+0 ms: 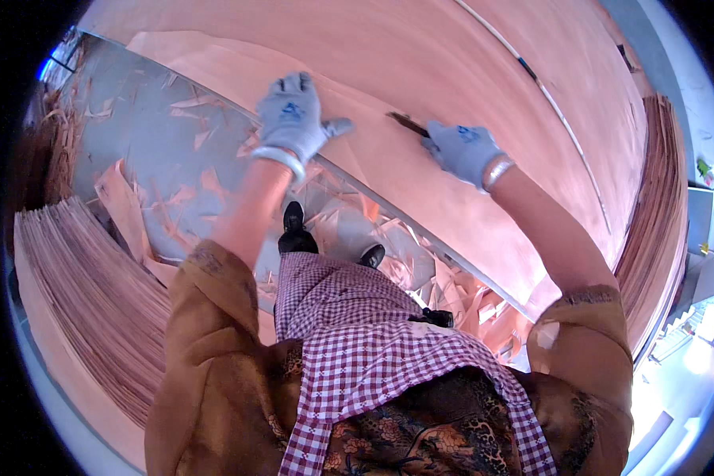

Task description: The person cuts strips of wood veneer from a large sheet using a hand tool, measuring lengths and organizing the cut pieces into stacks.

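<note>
I lose one end of the dark tool (407, 123) inside the clasping right hand (463, 151), the rest jutting leftward over the pinkish sheet (420, 63), the empty left hand (291, 117) thumb-wide.

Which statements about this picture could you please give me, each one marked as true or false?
1. The right hand holds a dark tool. True.
2. The left hand is bare. False: the left hand wears a light glove.
3. A thin, mostly white rod lies on the pinkish sheet. True.
4. The apron is plain green. False: the apron is checked in dark red and white.
5. Scraps lie on the grey floor. True.
</note>
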A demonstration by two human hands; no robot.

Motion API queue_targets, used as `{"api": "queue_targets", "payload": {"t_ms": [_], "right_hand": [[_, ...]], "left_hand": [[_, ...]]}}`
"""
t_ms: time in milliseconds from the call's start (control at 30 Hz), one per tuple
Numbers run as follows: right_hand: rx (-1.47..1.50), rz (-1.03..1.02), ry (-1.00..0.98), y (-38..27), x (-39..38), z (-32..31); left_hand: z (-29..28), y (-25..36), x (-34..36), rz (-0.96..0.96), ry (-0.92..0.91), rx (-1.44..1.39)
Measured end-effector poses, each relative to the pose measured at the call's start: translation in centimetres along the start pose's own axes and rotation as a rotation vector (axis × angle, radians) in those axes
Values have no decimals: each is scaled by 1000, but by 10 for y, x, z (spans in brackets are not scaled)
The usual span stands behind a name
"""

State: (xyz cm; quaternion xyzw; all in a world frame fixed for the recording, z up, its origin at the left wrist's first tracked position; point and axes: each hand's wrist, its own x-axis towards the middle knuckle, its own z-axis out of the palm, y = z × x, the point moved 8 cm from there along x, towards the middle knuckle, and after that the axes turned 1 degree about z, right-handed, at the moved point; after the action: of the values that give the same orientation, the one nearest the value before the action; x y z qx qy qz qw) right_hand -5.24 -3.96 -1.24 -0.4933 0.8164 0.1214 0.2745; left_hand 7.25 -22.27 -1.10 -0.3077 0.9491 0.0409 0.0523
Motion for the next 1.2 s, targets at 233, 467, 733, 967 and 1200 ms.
{"api": "queue_targets", "payload": {"t_ms": [233,467,733,967,1200], "right_hand": [[46,159,-30,106,-127,72],[0,68,-121,115,-120,57],[86,228,-56,121,-170,88],[127,411,-2,154,-244,148],[241,412,40,153,-256,155]], "left_hand": [[-1,-2,-6,-7,117,184],[3,197,-95,601,98,-275],[17,281,-154,698,77,-179],[16,286,-156,723,94,-115],[2,313,-181,890,210,21]]}}
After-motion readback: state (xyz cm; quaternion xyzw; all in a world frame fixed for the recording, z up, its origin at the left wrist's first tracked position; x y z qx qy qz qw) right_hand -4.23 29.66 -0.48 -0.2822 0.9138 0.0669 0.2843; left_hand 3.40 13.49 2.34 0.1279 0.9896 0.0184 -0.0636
